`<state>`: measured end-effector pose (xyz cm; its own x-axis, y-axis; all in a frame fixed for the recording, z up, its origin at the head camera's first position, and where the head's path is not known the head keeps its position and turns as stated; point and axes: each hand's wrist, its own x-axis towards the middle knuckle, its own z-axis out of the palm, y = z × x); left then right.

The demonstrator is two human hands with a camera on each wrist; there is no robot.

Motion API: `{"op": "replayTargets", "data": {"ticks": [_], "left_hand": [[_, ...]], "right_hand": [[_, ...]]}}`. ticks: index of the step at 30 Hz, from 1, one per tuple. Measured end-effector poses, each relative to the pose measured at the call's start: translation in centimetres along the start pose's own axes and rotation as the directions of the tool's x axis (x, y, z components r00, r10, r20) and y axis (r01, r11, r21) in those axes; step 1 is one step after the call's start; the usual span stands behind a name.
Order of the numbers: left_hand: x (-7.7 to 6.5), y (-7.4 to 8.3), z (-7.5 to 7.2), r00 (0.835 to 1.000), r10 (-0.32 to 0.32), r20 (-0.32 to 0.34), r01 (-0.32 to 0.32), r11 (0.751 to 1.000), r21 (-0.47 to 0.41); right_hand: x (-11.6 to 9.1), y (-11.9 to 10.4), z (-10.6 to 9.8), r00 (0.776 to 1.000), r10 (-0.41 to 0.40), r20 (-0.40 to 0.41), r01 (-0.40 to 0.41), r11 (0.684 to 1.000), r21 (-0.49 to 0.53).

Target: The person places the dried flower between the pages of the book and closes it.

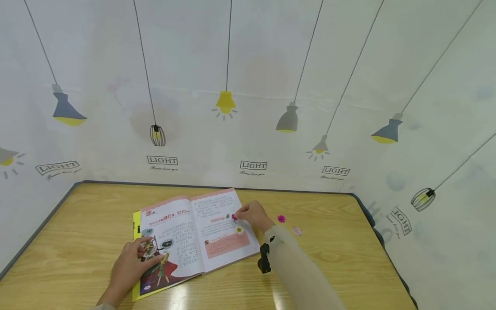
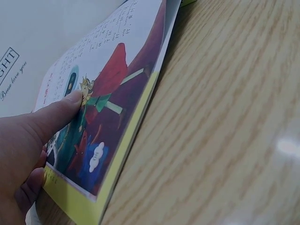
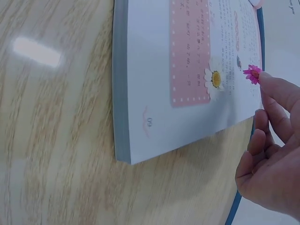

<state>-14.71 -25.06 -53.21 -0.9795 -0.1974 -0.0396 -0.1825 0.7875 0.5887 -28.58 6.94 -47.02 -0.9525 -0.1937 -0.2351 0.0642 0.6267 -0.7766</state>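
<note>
Right hand (image 1: 255, 215) had its grip pinched together, thumb and forefinger tips clamped on the edge of a small magenta flower with many narrow petals and a darker centre (image 3: 253, 74). That flower was over the right-hand page of an open, thick paperback book with white printed pages (image 1: 170, 206); whether its petals touched the paper or hung just above was hard to judge from these angles. The remaining fingers of that hand were loosely curled.

Near the pinched flower, a white-petalled daisy with a yellow centre (image 3: 215, 78) lay on the same page, overlapping the edge of a printed pink text box with a dotted border (image 3: 190, 56).

Left hand (image 1: 129, 268) rested on the book's left page, its thumb and forefinger apart. The thumb touched a colourful illustration of a crowned figure in a red cape (image 2: 112, 72), beside a bright yellow border (image 1: 136, 260) that stuck out past the page.

To the right of the right hand, 2 more flowers lay on the yellowish wood-grain tabletop (image 1: 77, 232): 1 magenta flower (image 1: 281, 219) and 1 pale pink flower (image 1: 297, 231), near each other. Behind stood a pale wall printed with hanging lamps (image 1: 255, 51).
</note>
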Motion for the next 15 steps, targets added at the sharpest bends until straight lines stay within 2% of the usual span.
{"op": "replayTargets", "data": {"ticks": [4, 15], "left_hand": [[0.0, 0.0, 0.1, 1.000, 0.004, -0.011, -0.004, 1.000, 0.000], [0.0, 0.0, 0.0, 1.000, -0.018, -0.005, 0.018, 1.000, -0.010]], "right_hand": [[0.4, 0.3, 0.4, 1.000, -0.010, 0.004, 0.010, 1.000, -0.017], [0.9, 0.3, 1.3, 0.999, 0.035, -0.011, -0.035, 0.999, -0.006]]}}
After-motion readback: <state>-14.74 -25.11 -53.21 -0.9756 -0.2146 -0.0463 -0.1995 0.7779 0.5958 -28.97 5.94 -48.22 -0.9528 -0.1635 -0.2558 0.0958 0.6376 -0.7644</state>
